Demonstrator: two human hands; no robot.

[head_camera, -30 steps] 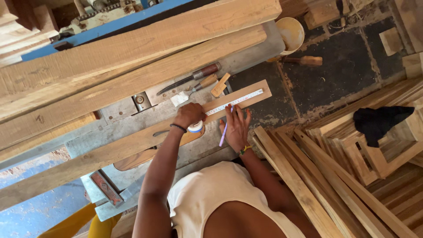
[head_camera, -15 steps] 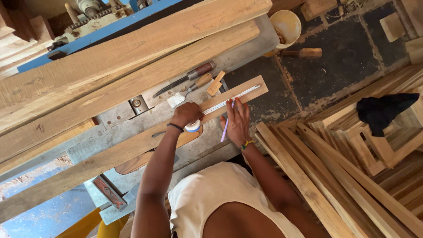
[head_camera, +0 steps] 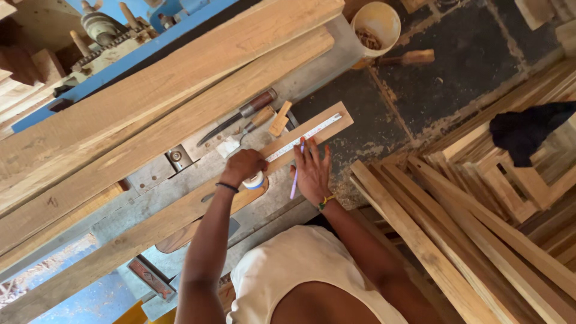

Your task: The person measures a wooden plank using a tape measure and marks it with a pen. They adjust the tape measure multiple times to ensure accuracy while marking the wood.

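We see two hands at work over one long wooden strip (head_camera: 180,207) that lies slantwise across the grey metal bench (head_camera: 150,174). The left hand (head_camera: 242,165) is closed in a full grip around one tape measure case (head_camera: 255,180), white with a blue edge, pressed down on the strip. One white tape blade (head_camera: 303,138) runs out of the case along the strip toward its far end, lying flat on the wood. The right hand (head_camera: 311,171) rests spread on the strip just beside the blade, fingers extended, and pinches one purple pencil (head_camera: 294,180) between thumb and forefinger, its tip touching the blade's edge. Each wrist carries one band: a dark one on the left, a yellow and green one on the right.

Just beyond the strip we count three small tools lying side by side on the bench: one long chisel with a reddish-brown handle (head_camera: 237,118), one shorter chisel with a pale wooden handle (head_camera: 252,124) and one little wooden block (head_camera: 279,119). Two broad rough planks (head_camera: 156,90) lie parallel behind them, touching along their edges. One pale round bucket (head_camera: 375,21) stands on the dark floor (head_camera: 456,78) past the bench end, with one wooden mallet (head_camera: 408,58) lying near it. To the right many thin wooden slats (head_camera: 456,240) are stacked, too many and too overlapped for us to count, and one dark cloth (head_camera: 528,129) lies on top of the wooden frames (head_camera: 510,180) there
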